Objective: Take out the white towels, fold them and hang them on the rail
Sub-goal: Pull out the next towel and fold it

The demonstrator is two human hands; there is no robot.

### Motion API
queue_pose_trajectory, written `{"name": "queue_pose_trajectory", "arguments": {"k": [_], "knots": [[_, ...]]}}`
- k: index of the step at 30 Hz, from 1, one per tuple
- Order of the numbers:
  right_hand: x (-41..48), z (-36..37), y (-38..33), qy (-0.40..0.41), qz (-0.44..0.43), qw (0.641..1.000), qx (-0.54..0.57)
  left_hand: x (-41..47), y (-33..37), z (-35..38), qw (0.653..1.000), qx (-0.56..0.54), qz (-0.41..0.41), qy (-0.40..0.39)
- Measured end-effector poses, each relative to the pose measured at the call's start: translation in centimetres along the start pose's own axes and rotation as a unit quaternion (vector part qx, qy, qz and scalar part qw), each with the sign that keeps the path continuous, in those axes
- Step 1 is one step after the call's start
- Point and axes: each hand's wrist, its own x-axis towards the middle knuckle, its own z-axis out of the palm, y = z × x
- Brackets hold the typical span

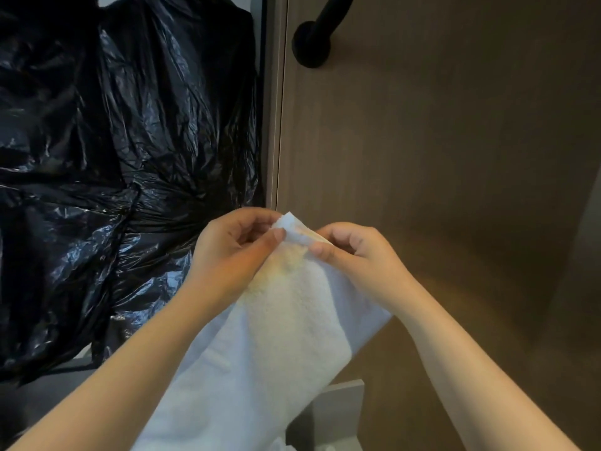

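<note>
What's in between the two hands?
In the head view, the top corner of the white towel spans between the left hand and right hand; both pinch it.

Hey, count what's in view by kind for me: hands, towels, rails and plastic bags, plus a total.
hands: 2, left hand and right hand, both pinching the towel's corner
white towel: 1
black rail: 1
black plastic bag: 1 crumpled mass, possibly more
Total: 5

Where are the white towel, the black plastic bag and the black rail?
white towel [286, 323]: head view, terry middle of the draped part.
black plastic bag [113, 125]: head view, crinkled middle.
black rail [310, 45]: head view, round wall mount.
</note>
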Motion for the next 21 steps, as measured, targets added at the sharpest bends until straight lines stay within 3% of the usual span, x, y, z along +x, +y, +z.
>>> {"name": "queue_pose_trajectory", "arguments": {"k": [9,16,21], "knots": [[0.4,2.5,-1.0,-0.002,-0.028,0.997,-0.078,-4.2,-6.7,-1.9,0.988,-0.089,-0.095,-0.088],[0.7,2.3,-1.4,0.038,-0.015,0.993,-0.109,-7.3,-10.2,-2.0,0.980,-0.054,-0.136,-0.136],[-0.3,2.5,-0.3,0.074,0.018,0.991,-0.106,-8.3,-11.1,-2.6,0.987,0.010,-0.110,-0.117]]}}
